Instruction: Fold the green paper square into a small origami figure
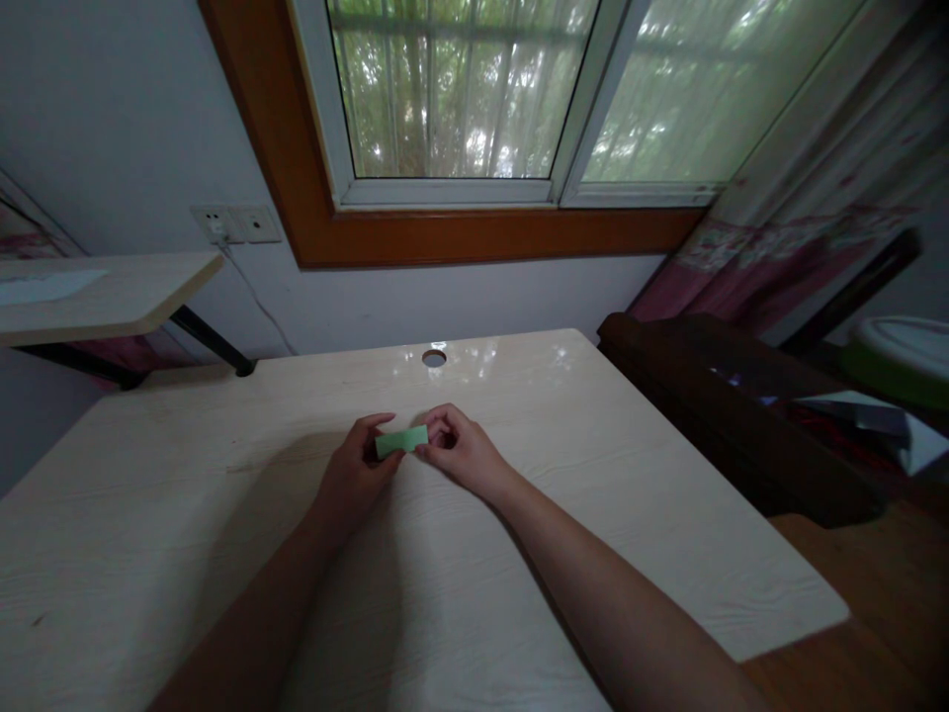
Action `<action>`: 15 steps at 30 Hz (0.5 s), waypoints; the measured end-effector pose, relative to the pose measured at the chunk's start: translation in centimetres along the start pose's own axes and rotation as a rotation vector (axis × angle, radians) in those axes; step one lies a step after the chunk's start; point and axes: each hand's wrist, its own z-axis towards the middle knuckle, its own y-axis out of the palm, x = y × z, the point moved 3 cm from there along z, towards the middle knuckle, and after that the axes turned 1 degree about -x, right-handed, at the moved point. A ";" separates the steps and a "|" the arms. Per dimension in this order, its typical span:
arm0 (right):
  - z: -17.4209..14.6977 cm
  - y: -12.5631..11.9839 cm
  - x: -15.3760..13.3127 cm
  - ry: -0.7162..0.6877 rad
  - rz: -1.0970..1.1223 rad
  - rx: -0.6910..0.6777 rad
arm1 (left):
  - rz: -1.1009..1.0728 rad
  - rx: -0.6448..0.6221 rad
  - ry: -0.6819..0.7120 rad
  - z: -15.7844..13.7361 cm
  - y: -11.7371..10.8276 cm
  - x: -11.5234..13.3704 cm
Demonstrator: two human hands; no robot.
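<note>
A small green strip (402, 441), which looks like folded paper, is held level between my two hands just above the pale wooden desk. My left hand (361, 460) is closed on its left end, with the thumb along the lower edge and the index finger raised behind. At the right end, the thumb and fingers of my right hand (458, 447) pinch the strip, the other fingers curled. Whether the strip rests on the desk surface (563, 475) cannot be made out.
A round cable hole (434, 358) lies near the desk's back edge. On the left stands a raised shelf (111, 297) on black legs. A cord (256, 295) runs down from a wall socket (235, 224). Dark wooden furniture (727, 396) stands beyond the right edge, below the curtain (786, 237).
</note>
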 end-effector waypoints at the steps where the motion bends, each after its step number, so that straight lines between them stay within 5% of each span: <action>1: 0.0 0.0 0.0 0.006 0.002 0.008 | -0.016 0.005 -0.001 0.1 0.0 -0.1; 15: 0.9 -0.8 1.6 0.040 0.208 0.235 | -0.284 0.229 -0.084 1.0 -1.5 -1.2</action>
